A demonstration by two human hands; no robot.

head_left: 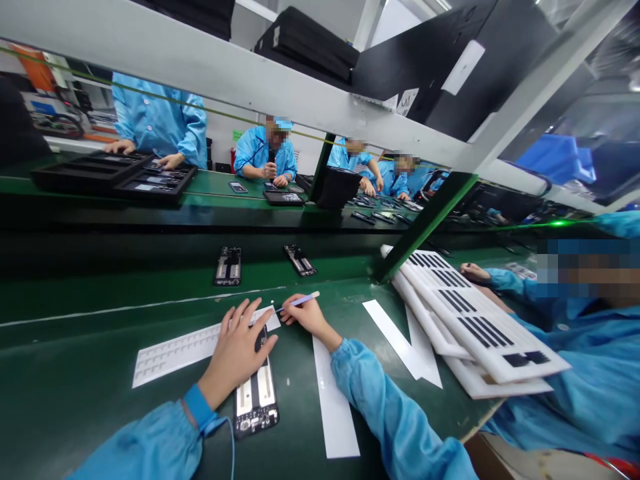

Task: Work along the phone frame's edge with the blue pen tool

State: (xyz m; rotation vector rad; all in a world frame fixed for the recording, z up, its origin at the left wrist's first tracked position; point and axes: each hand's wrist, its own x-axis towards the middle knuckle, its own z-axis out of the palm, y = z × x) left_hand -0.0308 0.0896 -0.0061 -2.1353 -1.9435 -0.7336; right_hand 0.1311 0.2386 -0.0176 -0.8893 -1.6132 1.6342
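My left hand [239,353], with a blue wrist strap, lies with its fingers spread over a white sheet of small grey stickers [173,353]. Beneath that hand is the top of an opened phone body [257,393], black with pale strips; its lower half shows. My right hand [307,315] is closed round a slim pale purple pen-like tool [303,300]. The thin tip points left, by the sheet's right end and close to my left fingertips. Whether the tip touches the sheet I cannot tell.
A white strip [336,407] lies under my right forearm, with another white strip [393,339] farther right. White foam trays [465,307] with black slots are stacked beside a co-worker's blue sleeve [515,283]. Two more phone bodies [229,265] lie behind. A green post [425,227] slants up.
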